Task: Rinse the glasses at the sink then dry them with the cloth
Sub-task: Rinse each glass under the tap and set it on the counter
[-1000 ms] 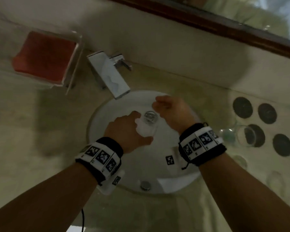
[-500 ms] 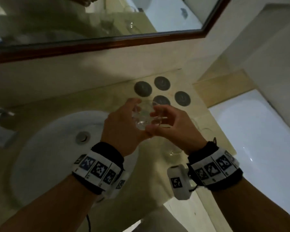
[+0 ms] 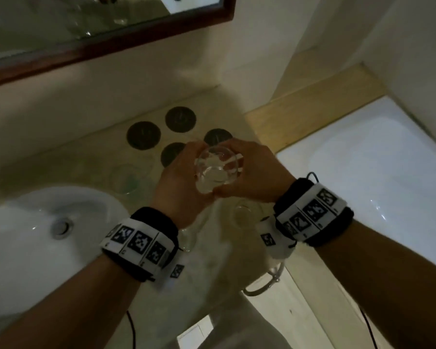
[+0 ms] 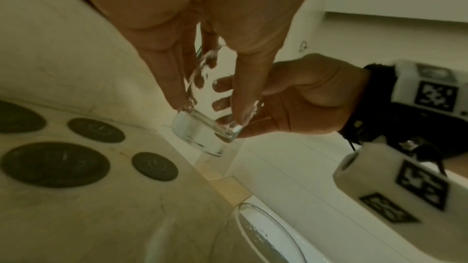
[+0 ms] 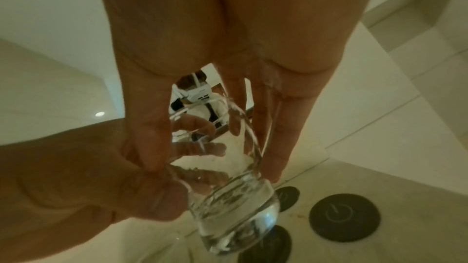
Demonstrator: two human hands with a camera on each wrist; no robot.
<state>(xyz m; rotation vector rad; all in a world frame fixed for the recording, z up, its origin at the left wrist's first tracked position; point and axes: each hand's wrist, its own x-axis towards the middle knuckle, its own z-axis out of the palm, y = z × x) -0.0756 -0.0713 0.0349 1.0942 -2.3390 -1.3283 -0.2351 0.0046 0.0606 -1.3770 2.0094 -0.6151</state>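
Both hands hold one clear wet glass (image 3: 215, 170) upright above the counter, just in front of the dark coasters. My left hand (image 3: 184, 167) wraps its left side and my right hand (image 3: 249, 170) grips its right side. In the left wrist view the left fingers (image 4: 174, 87) run down the glass (image 4: 202, 135) to its thick base, with the right hand (image 4: 303, 97) behind. In the right wrist view the glass (image 5: 235, 197) is seen between the right fingers (image 5: 273, 147), with the left hand (image 5: 76, 167) curled round it. I see no cloth.
The white sink (image 3: 23, 235) lies at the left. Several round dark coasters (image 3: 143, 135) sit near the wall. Other clear glasses stand on the counter (image 3: 129, 180), (image 3: 242, 212). A white bathtub (image 3: 375, 172) is at the right, a metal ring (image 3: 262, 285) at the counter's front.
Both hands have carried the glass from over the sink basin rightward to above the counter by the coasters. The head view has swung right with them.
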